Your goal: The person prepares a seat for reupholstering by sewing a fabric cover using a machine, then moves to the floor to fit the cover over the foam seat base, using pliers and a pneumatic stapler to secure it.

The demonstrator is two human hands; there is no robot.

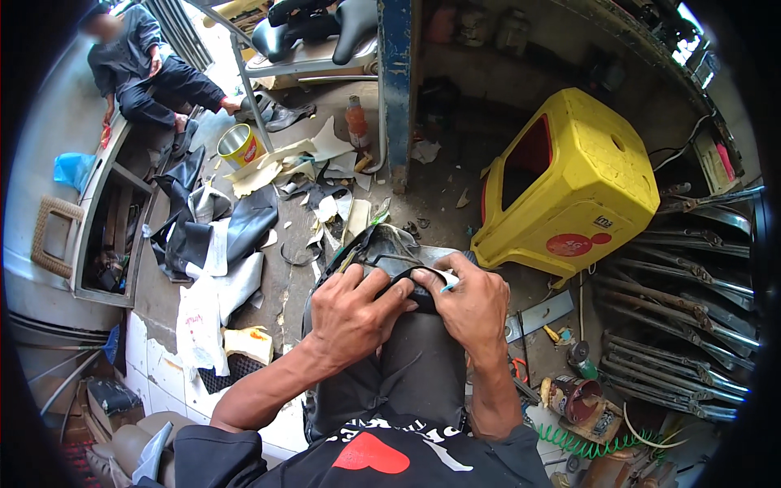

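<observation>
Your left hand (358, 309) is curled, fingers bent and pinching the near edge of one black pliable cover (382, 248), smooth outside and paler grey within. Your right hand (470, 301) grips the same edge between thumb and forefinger; a small white-and-blue piece shows there, too small for you to identify. The cover sits above your lap, just left of the yellow stool (569, 195), a single piece of hard, scuffed plastic with rounded corners and a red round sticker.

Well left of the stool you have a loose heap of smooth black sheeting (252, 221), creased and overlapping too much to count, plus one limp white bag (198, 325) with red print and one cream foam block (249, 344). Beyond the stool, to its left, are one round yellow tin (240, 145), one orange plastic bottle (356, 122) and one seated person (134, 69) in dark clothes.

Right of the stool and nearer you, shiny metal bars (675, 325) lie stacked, more than ten of them. Nearer you than the stool are one rusty round can (573, 397) and one springy green coiled hose (590, 443).
</observation>
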